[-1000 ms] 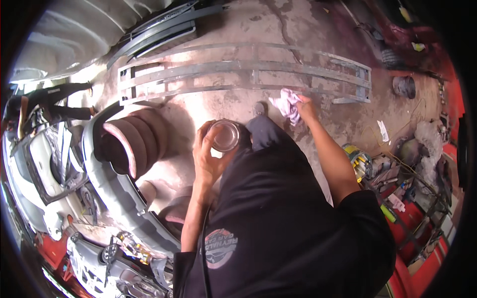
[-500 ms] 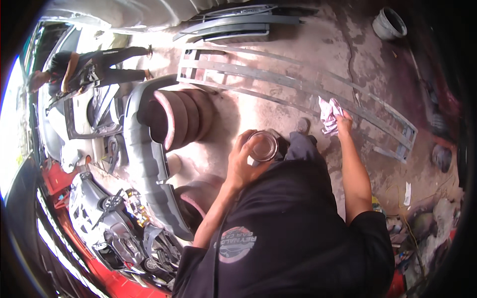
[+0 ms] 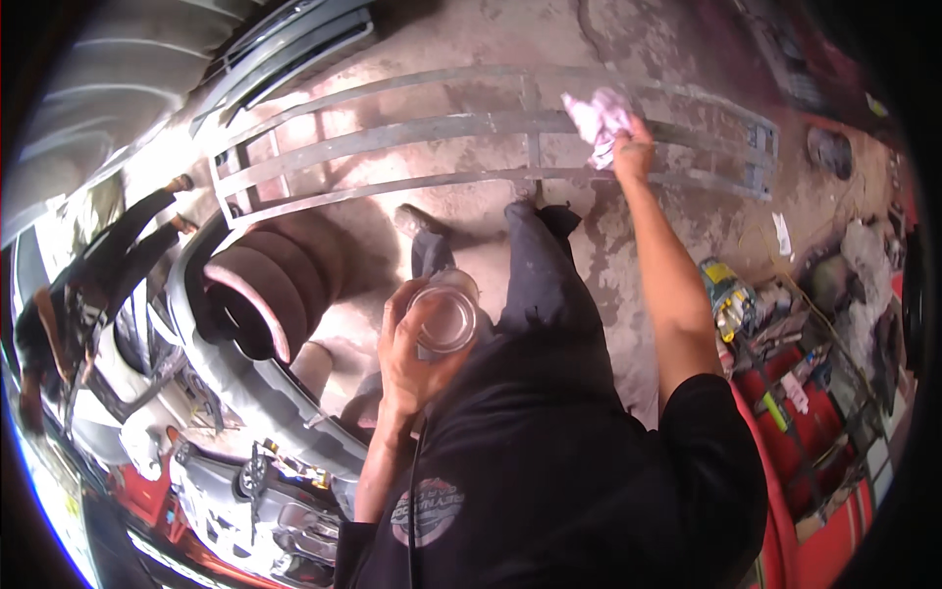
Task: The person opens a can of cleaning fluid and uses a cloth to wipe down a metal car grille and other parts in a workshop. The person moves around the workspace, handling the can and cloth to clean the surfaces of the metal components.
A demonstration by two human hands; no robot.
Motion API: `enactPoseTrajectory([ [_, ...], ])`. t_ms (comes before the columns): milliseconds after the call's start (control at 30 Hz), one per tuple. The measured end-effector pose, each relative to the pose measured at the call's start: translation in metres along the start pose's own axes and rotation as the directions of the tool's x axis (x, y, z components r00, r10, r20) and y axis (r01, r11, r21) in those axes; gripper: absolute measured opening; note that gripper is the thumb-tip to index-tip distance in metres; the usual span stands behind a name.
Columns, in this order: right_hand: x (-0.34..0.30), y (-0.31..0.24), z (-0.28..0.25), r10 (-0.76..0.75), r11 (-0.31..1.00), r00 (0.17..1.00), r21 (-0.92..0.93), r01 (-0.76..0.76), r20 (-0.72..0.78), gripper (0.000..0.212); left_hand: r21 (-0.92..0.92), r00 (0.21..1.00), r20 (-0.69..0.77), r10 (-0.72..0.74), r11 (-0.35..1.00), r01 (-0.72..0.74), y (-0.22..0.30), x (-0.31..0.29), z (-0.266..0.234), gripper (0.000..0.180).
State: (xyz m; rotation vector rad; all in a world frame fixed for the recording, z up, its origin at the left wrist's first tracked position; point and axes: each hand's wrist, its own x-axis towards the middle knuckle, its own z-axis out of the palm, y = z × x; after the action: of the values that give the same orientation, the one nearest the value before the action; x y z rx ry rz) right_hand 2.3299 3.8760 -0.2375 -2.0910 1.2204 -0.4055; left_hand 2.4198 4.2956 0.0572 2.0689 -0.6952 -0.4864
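Note:
My left hand is wrapped round a round can, held close in front of my black shirt. From above, the can's circular rim and pale brownish top show; I cannot make out its contents. My right hand reaches far forward with the arm nearly straight. Bunched in its fingers is a pale pink cloth, which hangs over the rails of a long grey metal frame. Whether the cloth touches the frame I cannot tell.
Left of me stand a dark bumper and ribbed, drum-like round pieces. Another person stands at the far left. Red shelving with tools and clutter is at the right. Long grey trim pieces lie beyond the frame.
My view has turned and moved towards the frame. My right hand with the cloth is now over the rails and stretched farther forward. The can stays in my left hand.

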Motion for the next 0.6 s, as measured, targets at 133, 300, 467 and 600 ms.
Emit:
enactPoseTrajectory([
  [133,-0.011,0.061,-0.044,0.215,0.976,0.925,0.024,-0.218,-0.312,0.035,0.014,0.983,0.166,0.079,0.996,-0.083,-0.037,0.038,-0.026,0.082],
  [300,-0.028,0.116,-0.040,-0.005,0.994,0.948,-0.107,-0.030,-0.317,0.045,0.018,0.987,0.150,0.057,0.998,-0.061,-0.073,0.052,-0.068,0.082],
  [467,-0.003,0.064,-0.023,-0.053,0.967,0.976,-0.253,-0.003,-0.213,0.055,0.054,0.994,0.110,-0.002,0.999,-0.004,-0.101,0.042,-0.091,0.080],
  [600,0.005,0.061,0.024,0.131,0.964,0.991,-0.230,-0.134,-0.028,0.049,0.052,0.988,0.118,-0.095,0.995,0.089,-0.117,0.025,-0.107,0.077],
])
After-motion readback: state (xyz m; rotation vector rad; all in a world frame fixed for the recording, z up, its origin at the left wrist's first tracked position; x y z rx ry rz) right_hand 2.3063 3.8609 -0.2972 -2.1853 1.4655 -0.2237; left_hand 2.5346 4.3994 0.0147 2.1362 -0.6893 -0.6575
